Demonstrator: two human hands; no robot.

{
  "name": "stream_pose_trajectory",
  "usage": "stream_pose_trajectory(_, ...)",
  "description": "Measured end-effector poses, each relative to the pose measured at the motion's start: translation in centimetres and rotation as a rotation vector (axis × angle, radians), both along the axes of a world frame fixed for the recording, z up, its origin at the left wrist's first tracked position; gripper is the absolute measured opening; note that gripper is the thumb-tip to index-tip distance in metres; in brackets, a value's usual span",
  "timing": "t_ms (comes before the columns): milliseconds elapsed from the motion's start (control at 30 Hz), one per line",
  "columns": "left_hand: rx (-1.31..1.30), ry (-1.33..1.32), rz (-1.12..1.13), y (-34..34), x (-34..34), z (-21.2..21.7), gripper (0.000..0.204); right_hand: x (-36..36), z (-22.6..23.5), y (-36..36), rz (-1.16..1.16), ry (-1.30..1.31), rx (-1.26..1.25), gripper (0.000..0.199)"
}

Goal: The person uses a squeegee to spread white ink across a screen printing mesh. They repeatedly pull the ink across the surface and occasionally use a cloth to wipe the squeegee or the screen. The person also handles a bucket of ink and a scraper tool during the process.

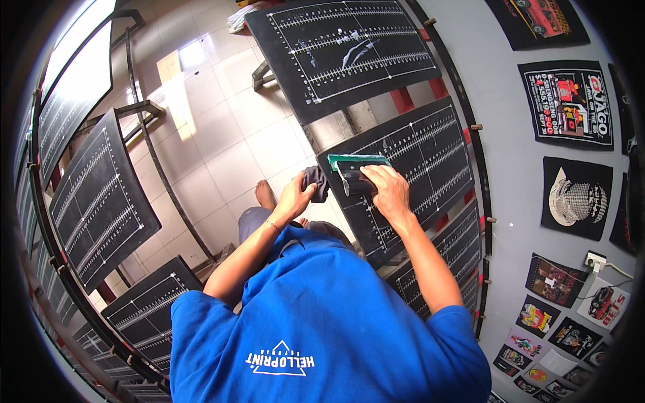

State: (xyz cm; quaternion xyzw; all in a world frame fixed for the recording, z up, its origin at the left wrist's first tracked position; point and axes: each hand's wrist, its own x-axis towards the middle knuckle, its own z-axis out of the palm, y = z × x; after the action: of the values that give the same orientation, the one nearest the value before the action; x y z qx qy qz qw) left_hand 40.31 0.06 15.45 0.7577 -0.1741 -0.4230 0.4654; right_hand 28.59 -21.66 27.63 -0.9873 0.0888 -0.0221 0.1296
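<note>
Hands on squeegee [356,176] (and rag [316,183])

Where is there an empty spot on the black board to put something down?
The board is bare past the right hand, toward the grey wall. The near corner is crowded: the green squeegee, right hand, and left hand gripping a dark rag.

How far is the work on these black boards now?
Done: cannot tell. In hand: the right hand presses a green-edged scraper on the middle black board; the left hand holds a dark rag. Left: white smears show on the far board.
</note>
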Motion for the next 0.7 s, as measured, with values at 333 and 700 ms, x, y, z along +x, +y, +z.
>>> stream_pose_trajectory(333,0.054,-0.016,0.137,0.6,-3.4,1.3,0.063,-5.0,1.4,-2.2,0.103,0.098,-0.001,0.035)
stream_pose_trajectory(700,-0.095,-0.029,0.415,6.8,-9.6,-6.8,0.047,-4.5,1.7,-16.6,-0.096,0.898,0.618,0.029)
